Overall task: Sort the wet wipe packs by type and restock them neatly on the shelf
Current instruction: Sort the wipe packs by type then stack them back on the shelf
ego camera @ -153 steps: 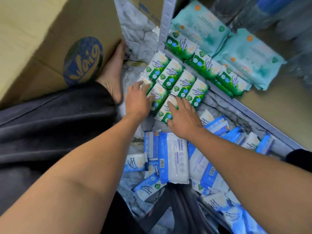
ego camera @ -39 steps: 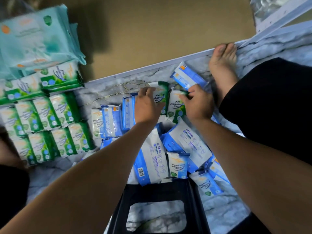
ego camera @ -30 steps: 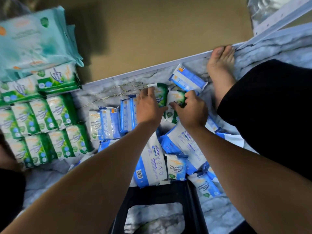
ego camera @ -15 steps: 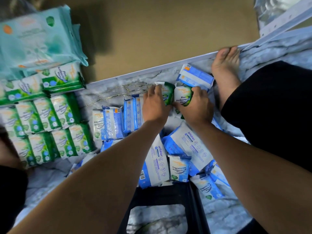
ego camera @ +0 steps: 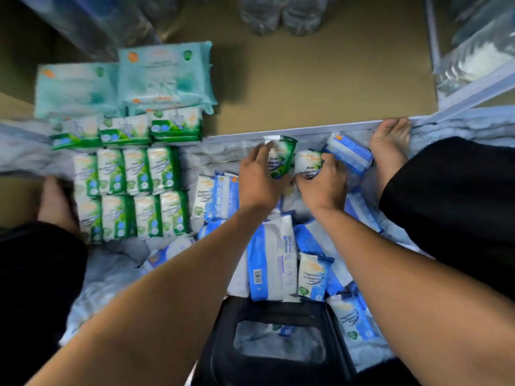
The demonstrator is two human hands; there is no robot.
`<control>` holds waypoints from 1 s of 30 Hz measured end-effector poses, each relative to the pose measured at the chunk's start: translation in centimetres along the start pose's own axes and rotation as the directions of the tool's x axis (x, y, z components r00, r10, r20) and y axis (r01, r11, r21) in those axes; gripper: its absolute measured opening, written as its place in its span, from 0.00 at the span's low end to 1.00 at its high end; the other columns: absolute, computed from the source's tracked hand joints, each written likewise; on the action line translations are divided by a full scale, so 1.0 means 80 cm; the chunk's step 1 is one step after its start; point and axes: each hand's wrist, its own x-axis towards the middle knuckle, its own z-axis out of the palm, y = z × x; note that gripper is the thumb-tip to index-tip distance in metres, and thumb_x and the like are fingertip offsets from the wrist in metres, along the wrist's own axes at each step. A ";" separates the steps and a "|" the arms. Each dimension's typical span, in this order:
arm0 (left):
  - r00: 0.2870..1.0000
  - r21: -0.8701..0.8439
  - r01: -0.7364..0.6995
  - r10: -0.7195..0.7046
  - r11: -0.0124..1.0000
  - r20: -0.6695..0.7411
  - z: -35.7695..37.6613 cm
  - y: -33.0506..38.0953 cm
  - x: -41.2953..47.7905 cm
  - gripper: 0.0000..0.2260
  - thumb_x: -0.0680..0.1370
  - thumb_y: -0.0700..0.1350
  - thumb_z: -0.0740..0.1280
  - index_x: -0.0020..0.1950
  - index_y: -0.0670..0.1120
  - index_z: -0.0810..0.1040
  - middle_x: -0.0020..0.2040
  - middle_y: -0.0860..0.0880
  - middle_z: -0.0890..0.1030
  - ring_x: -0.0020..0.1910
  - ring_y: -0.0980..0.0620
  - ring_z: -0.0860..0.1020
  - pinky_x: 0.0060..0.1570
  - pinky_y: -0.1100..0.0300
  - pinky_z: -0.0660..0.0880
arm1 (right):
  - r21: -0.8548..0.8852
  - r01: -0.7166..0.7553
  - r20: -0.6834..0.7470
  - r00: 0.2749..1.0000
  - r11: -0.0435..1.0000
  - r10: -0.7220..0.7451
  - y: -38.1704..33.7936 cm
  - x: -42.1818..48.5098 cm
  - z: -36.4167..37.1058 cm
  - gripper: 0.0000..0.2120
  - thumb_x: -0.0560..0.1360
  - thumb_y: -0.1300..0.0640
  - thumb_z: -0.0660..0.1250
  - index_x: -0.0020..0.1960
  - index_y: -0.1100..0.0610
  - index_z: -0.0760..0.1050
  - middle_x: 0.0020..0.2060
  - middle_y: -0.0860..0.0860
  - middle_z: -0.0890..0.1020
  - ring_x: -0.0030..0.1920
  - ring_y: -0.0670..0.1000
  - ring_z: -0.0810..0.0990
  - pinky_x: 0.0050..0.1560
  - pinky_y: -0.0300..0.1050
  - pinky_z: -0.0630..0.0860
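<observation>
My left hand [ego camera: 257, 181] grips a green pine wipe pack [ego camera: 281, 157], lifted and tilted near the shelf's front edge. Beside it my right hand [ego camera: 323, 185] holds a second green pine pack [ego camera: 308, 164]. At the left, several green packs [ego camera: 131, 190] lie sorted in rows on the floor, with three more [ego camera: 128, 130] on the brown shelf [ego camera: 306, 87]. Two large teal wipe packs [ego camera: 125, 82] lie behind them. A loose heap of blue wipe packs [ego camera: 276, 260] covers the floor under my forearms.
My bare feet rest at the left [ego camera: 54, 204] and at the right [ego camera: 390, 146] against the shelf's white front rail [ego camera: 237, 135]. A black stool [ego camera: 276, 341] stands below me. Wrapped bottles [ego camera: 278, 12] stand at the shelf's back. A white upright post [ego camera: 432, 45] rises at the right.
Both hands have lifted the two green pine packs out of the blue heap and raised them toward the shelf edge. Five seconds ago they were pressing the green rows at the left.
</observation>
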 end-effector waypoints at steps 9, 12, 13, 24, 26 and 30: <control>0.971 0.175 0.231 -0.215 0.957 -0.106 -0.161 -0.150 -0.083 0.30 0.69 0.43 0.76 0.71 0.44 0.73 0.69 0.42 0.74 0.64 0.39 0.73 0.61 0.49 0.73 | -0.026 0.238 0.185 0.955 0.971 -0.230 -0.107 -0.110 0.073 0.24 0.66 0.51 0.75 0.58 0.57 0.74 0.56 0.59 0.77 0.57 0.61 0.76 0.50 0.50 0.72; 0.940 0.160 0.335 -0.317 0.929 -0.125 -0.198 -0.199 -0.112 0.28 0.68 0.44 0.76 0.67 0.46 0.75 0.66 0.45 0.76 0.60 0.41 0.74 0.55 0.53 0.73 | -0.058 0.310 0.269 0.920 0.949 -0.285 -0.131 -0.146 0.107 0.24 0.68 0.49 0.75 0.59 0.58 0.73 0.57 0.59 0.77 0.58 0.61 0.76 0.51 0.51 0.73; 0.926 0.155 0.373 -0.357 0.915 -0.119 -0.207 -0.214 -0.119 0.26 0.68 0.44 0.75 0.66 0.47 0.75 0.65 0.46 0.76 0.59 0.42 0.74 0.52 0.54 0.72 | -0.078 0.332 0.306 0.905 0.940 -0.295 -0.137 -0.157 0.118 0.25 0.69 0.48 0.75 0.60 0.58 0.73 0.58 0.59 0.77 0.59 0.62 0.75 0.52 0.52 0.73; 0.892 0.058 0.449 -0.444 0.892 -0.085 -0.229 -0.280 -0.107 0.21 0.71 0.42 0.75 0.63 0.48 0.75 0.65 0.46 0.75 0.62 0.43 0.73 0.51 0.57 0.71 | -0.272 0.380 0.505 0.839 0.884 -0.205 -0.175 -0.203 0.201 0.29 0.72 0.45 0.72 0.67 0.58 0.69 0.62 0.58 0.75 0.59 0.62 0.76 0.50 0.51 0.74; 0.909 0.089 0.414 -0.407 0.906 -0.086 -0.232 -0.282 -0.103 0.24 0.74 0.43 0.74 0.70 0.46 0.73 0.73 0.45 0.71 0.70 0.43 0.69 0.64 0.55 0.69 | -0.196 0.375 0.520 0.823 0.906 -0.228 -0.181 -0.199 0.207 0.28 0.73 0.44 0.72 0.66 0.57 0.70 0.60 0.57 0.77 0.60 0.61 0.76 0.53 0.53 0.76; 0.942 0.176 0.337 -0.332 0.925 -0.055 -0.232 -0.298 -0.113 0.20 0.78 0.38 0.66 0.70 0.43 0.76 0.72 0.43 0.72 0.69 0.39 0.71 0.62 0.49 0.74 | -0.155 0.426 0.580 0.770 0.891 -0.267 -0.180 -0.196 0.208 0.24 0.75 0.50 0.71 0.68 0.55 0.71 0.62 0.57 0.78 0.62 0.59 0.75 0.59 0.52 0.75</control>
